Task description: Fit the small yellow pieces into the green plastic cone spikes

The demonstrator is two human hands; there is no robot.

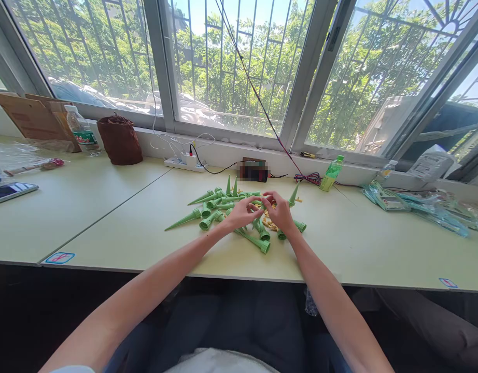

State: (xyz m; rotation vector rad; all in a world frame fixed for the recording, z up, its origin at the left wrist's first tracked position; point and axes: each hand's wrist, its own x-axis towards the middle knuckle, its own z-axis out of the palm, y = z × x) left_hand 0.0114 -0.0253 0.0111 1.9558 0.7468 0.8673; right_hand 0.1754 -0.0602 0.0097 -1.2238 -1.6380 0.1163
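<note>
Over a pile of green plastic plant watering spikes [184,220], my left hand [242,212] and my right hand [280,211] meet with bent fingers. Between the fingertips a bit of a green spike shows, gripped by my left hand. My right thumb and fingers pinch at its top; what they hold is too small and covered to make out. Small yellow valve pieces [270,224] lie on the table beneath my right hand. Just beyond it, one spike [294,194] stands upright with a yellow piece at its side. Several spikes lie around and under both hands.
Behind the pile are a dark box-like object [254,171] and a power strip [184,165] with cables. A green-labelled bottle [332,173] stands by the window. Plastic packets [413,202] lie right; a brown bag [120,140] and phone [11,191] are left.
</note>
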